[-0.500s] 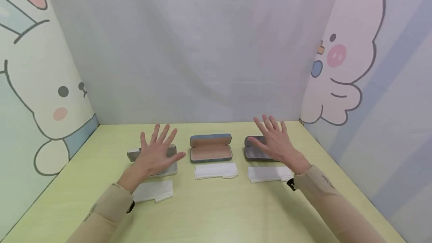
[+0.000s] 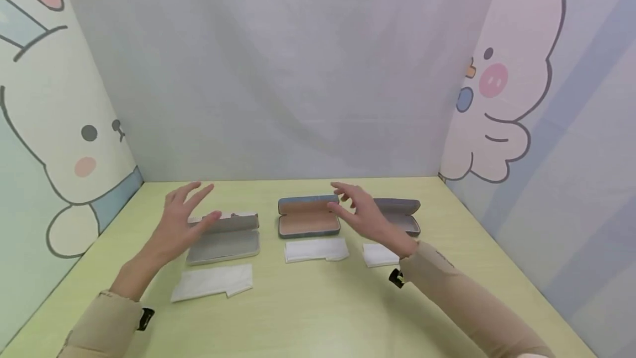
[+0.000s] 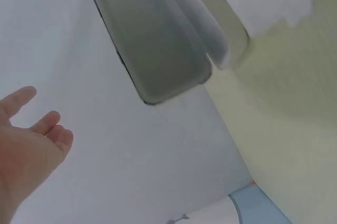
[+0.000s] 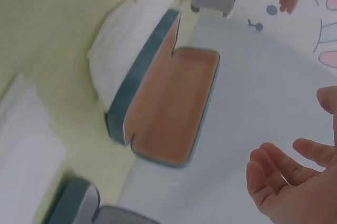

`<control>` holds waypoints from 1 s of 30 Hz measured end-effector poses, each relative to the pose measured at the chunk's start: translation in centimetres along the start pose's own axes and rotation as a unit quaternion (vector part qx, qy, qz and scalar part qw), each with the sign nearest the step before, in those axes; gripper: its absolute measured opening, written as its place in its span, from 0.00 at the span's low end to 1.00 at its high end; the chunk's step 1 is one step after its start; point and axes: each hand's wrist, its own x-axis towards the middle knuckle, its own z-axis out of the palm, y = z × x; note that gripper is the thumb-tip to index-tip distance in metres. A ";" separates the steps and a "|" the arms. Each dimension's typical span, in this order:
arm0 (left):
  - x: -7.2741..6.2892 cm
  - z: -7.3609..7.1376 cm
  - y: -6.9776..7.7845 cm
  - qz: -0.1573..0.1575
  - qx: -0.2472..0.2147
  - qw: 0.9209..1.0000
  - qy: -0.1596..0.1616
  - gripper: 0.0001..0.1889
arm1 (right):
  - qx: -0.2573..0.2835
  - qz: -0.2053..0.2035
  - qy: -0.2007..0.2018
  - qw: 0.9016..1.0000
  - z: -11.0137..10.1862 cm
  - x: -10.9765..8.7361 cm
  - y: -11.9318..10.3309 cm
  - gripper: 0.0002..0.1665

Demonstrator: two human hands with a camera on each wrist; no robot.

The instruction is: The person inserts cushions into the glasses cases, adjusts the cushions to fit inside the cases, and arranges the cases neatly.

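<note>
Three glasses cases stand with lids raised in a row: a light one with grey lining at left, a blue one with pinkish-tan lining in the middle and a dark grey one at right. My left hand hovers by the left case, fingers spread and loosely bent, holding nothing. Bent fingers and an extended thumb show on my right hand; it holds nothing and overlaps the middle and right cases in the head view. The right wrist view shows the tan-lined case apart from the fingers.
In front of each case lies a folded white cloth: left, middle and right, the last partly hidden by my right forearm. A grey-white curtain rises behind the pale yellow table, with cartoon-printed walls at the sides.
Both hands have moved left and turned from flat, spread palms-down to more sideways with bent fingers. The left case is now more exposed; the right hand has shifted from the right case towards the middle one.
</note>
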 end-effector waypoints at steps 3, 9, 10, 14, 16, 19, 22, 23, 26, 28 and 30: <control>-1.2 -1.4 -1.1 -0.028 -0.005 1.000 0.009 0.30 | 0.101 0.024 -0.034 0.994 2.1 0.4 -1.2 0.27; -3.6 -4.2 -4.0 -0.099 -0.086 0.982 -0.132 0.27 | 0.315 0.147 -0.129 0.929 5.9 0.6 -3.6 0.27; -4.1 -4.6 -4.5 -0.117 -0.127 0.970 -0.173 0.26 | 0.346 0.171 -0.143 0.911 6.5 0.6 -4.0 0.27; -5.8 -5.4 -6.7 -0.191 -0.285 0.881 -0.327 0.24 | 0.431 0.239 -0.188 0.850 8.8 0.1 -5.1 0.29; -6.6 -5.5 -7.4 -0.220 -0.339 0.833 -0.379 0.23 | 0.452 0.255 -0.207 0.829 9.8 -0.2 -5.5 0.31; -7.6 -5.2 -8.1 -0.249 -0.401 0.776 -0.418 0.24 | 0.463 0.268 -0.229 0.813 11.3 -0.5 -6.1 0.32; -8.4 -4.5 -8.3 -0.268 -0.459 0.731 -0.429 0.26 | 0.468 0.280 -0.242 0.802 12.4 -0.8 -6.5 0.32; -8.6 -4.3 -8.4 -0.272 -0.474 0.718 -0.430 0.26 | 0.469 0.283 -0.245 0.800 12.7 -0.9 -6.6 0.32; -9.1 -3.7 -8.4 -0.282 -0.508 0.689 -0.433 0.26 | 0.471 0.293 -0.253 0.793 13.5 -1.1 -6.8 0.32; -9.4 -3.4 -8.4 -0.286 -0.518 0.681 -0.431 0.25 | 0.471 0.299 -0.258 0.789 13.9 -1.1 -7.0 0.32; -9.5 -3.3 -8.4 -0.289 -0.524 0.677 -0.429 0.25 | 0.471 0.305 -0.264 0.785 14.2 -1.1 -7.2 0.33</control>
